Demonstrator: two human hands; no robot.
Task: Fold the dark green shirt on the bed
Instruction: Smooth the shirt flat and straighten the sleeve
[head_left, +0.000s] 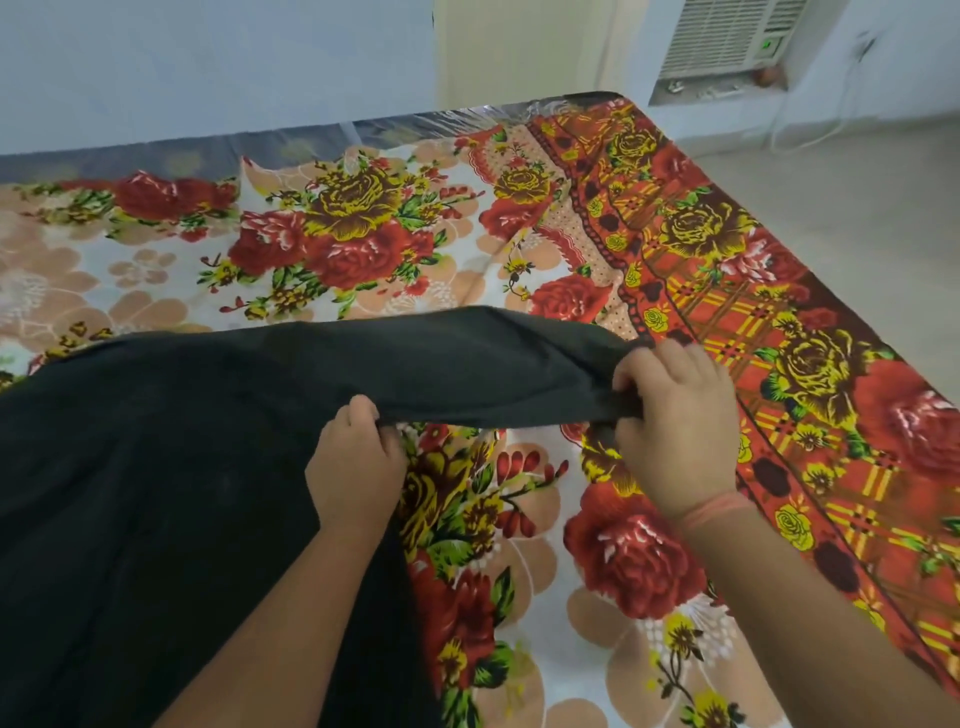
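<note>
The dark green shirt (156, 493) lies spread over the left and lower left of the bed, and looks almost black here. A long strip of it, seemingly a sleeve, stretches to the right between my hands and is lifted off the sheet. My left hand (356, 457) pinches the near edge of the shirt where the strip joins the body. My right hand (670, 415) grips the strip's far end, with cloth bunched in its fingers. A thin pink band circles my right wrist.
The bed (363, 244) wears a flowered sheet in red, yellow and peach, with a plaid border on the right. Its right edge drops to a pale floor (857, 208). A window air conditioner (727, 36) sits in the far wall.
</note>
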